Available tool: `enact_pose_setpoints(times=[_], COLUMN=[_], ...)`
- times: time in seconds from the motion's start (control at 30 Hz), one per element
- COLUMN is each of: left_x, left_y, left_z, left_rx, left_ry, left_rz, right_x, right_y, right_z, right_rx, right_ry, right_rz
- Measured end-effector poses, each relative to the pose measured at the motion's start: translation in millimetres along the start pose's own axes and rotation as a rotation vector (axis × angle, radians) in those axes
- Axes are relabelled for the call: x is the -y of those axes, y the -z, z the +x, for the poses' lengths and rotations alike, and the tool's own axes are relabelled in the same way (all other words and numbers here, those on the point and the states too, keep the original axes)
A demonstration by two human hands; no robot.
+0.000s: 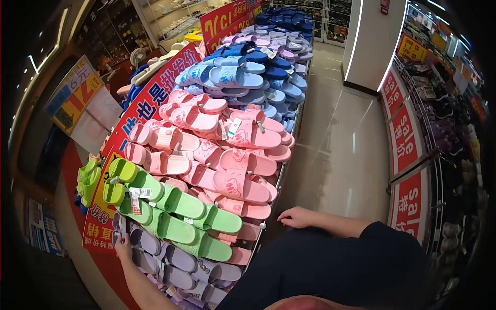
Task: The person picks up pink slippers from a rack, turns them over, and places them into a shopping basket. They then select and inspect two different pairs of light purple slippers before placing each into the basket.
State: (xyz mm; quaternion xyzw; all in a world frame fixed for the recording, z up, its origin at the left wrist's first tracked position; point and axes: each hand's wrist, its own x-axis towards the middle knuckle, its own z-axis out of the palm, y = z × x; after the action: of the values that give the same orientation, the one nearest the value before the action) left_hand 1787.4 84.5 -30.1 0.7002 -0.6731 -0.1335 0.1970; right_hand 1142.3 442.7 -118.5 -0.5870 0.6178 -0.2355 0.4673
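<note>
My left hand (123, 247) reaches to the left edge of a sloping display of slide sandals and grips the end of a grey-lilac slipper (143, 242) in the lowest rows. My right hand (295, 217) rests with loosely curled fingers at the display's right metal edge, beside the pink slippers (227, 155), holding nothing. Green slippers (173, 206) lie just above the grey ones. Blue slippers (243, 77) fill the rows farther back.
Red sign boards (150, 98) with white writing stand along the display's left side. A tiled aisle (341, 150) runs on the right, with red sale signs (408, 139) on shoe racks (449, 129) and a white pillar (369, 41) beyond.
</note>
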Motion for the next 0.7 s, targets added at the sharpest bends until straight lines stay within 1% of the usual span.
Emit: enact_pose_setpoints(times=[0.07, 0.1, 0.17, 0.3, 0.33, 0.4, 0.43, 0.47, 0.5, 0.57, 0.63, 0.7], left_x=[14, 13, -10, -20, -40, -37, -39, -44, -63, -90, -68, -71], left_y=[-3, -1, 0, 8, 20, 20, 20, 12, 0, -15, -47, -73], left_z=[-2, -13, -39, -70, -85, -114, -131, -152, -179, -228, -262, -280], left_rx=[-0.074, -0.113, -0.197, -0.341, -0.331, -0.413, -0.456, -0.488, -0.519, -0.579, -0.474, -0.369], left_ry=[-0.047, -0.05, -0.061, -0.055, 0.0, -0.002, -0.001, -0.046, -0.086, -0.171, -0.222, 0.118], left_rz=[0.068, 0.044, 0.005, -0.041, 0.05, -0.063, -0.116, -0.078, -0.037, 0.062, 0.128, -0.188], right_x=[-1, -1, 2, 21, 22, 23, 16, 4, -4, -2, 13, 27], right_y=[5, 8, 13, 28, 32, 34, 32, 29, 28, 30, 34, 36], right_z=[12, 19, 32, 47, 49, 56, 63, 70, 75, 82, 89, 94], right_rx=[0.011, 0.021, 0.029, 0.116, 0.117, 0.133, 0.097, 0.068, 0.043, 0.104, 0.174, 0.243], right_ry=[0.06, 0.094, 0.089, 0.073, 0.089, 0.126, 0.186, 0.243, 0.302, 0.214, 0.158, 0.121], right_rz=[-0.03, -0.043, -0.041, -0.039, -0.047, -0.059, -0.065, -0.069, -0.071, 0.004, 0.049, 0.075])
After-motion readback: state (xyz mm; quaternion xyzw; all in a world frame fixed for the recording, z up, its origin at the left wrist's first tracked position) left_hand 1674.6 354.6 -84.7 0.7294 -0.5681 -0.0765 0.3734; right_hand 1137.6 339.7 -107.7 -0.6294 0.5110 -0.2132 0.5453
